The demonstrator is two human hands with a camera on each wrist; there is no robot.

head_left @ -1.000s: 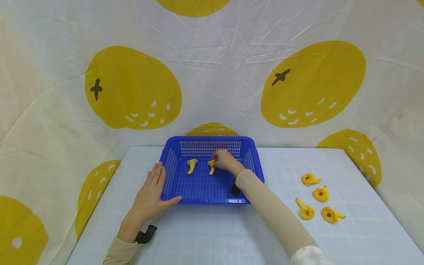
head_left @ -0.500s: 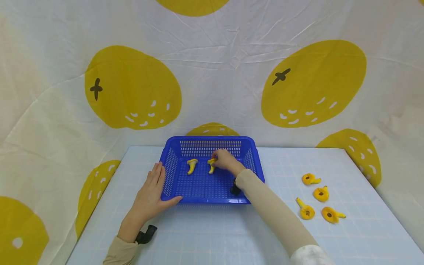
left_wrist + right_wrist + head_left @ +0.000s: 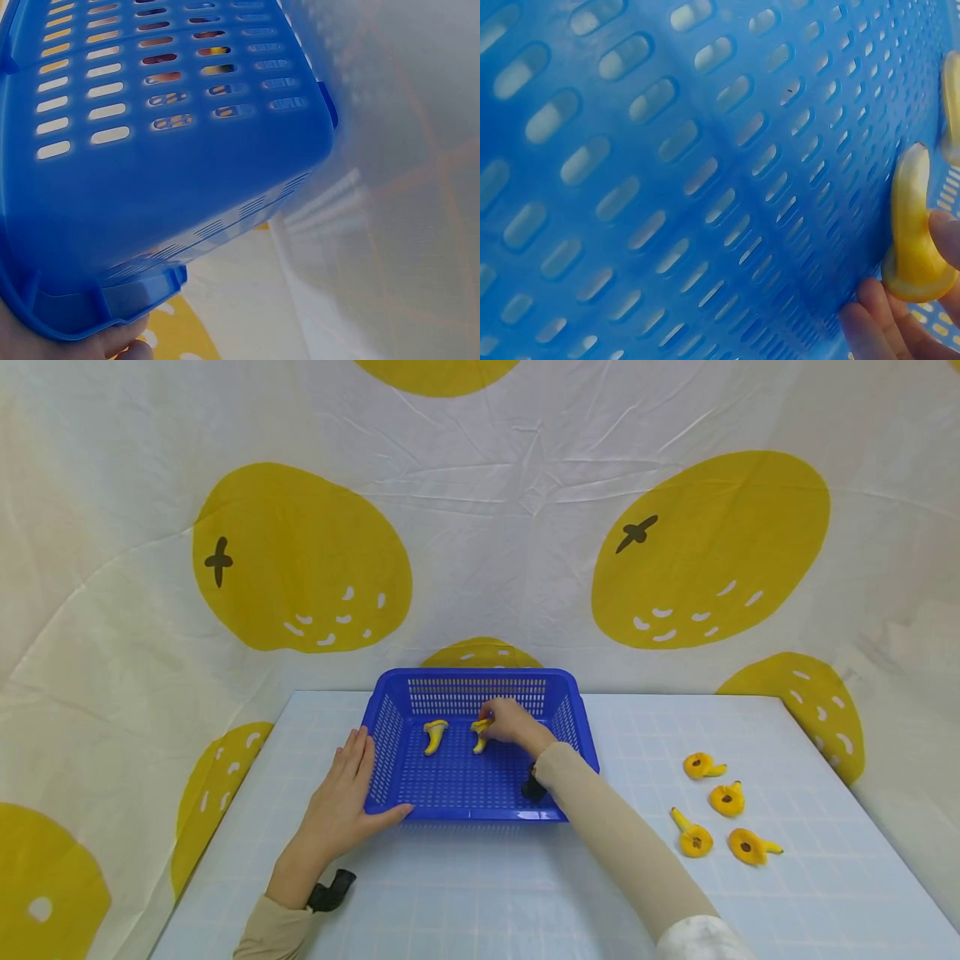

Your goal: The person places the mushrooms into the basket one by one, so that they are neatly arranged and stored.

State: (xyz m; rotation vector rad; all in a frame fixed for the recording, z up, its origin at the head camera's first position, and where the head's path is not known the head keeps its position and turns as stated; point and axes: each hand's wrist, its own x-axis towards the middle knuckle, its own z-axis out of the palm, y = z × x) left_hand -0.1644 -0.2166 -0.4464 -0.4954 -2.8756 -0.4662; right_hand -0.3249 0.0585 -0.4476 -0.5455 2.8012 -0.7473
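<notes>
Inside a blue perforated plastic basket (image 3: 470,815), my right hand (image 3: 513,725) pinches a yellow mushroom (image 3: 479,745) by its cap end. In the right wrist view that mushroom (image 3: 910,225) has its pale stem pointing up, the thumb on one side and fingers below the cap. A second yellow mushroom (image 3: 434,737) lies to its left on the basket floor. My left hand (image 3: 336,806) rests along the basket's left side, fingers straight and thumb stretched over the front left corner. The left wrist view shows the basket's outer wall (image 3: 172,187) and part of that hand.
Several yellow mushrooms lie on the table to the right of the basket, among them one mushroom (image 3: 703,766) at the back and one mushroom (image 3: 752,847) nearer the front. Behind the table (image 3: 480,902) hangs a pale cloth (image 3: 510,568) with large yellow fruit prints.
The mushroom in my right hand shifts only very slightly. Both hands, the basket and the other mushrooms stay where they were.
</notes>
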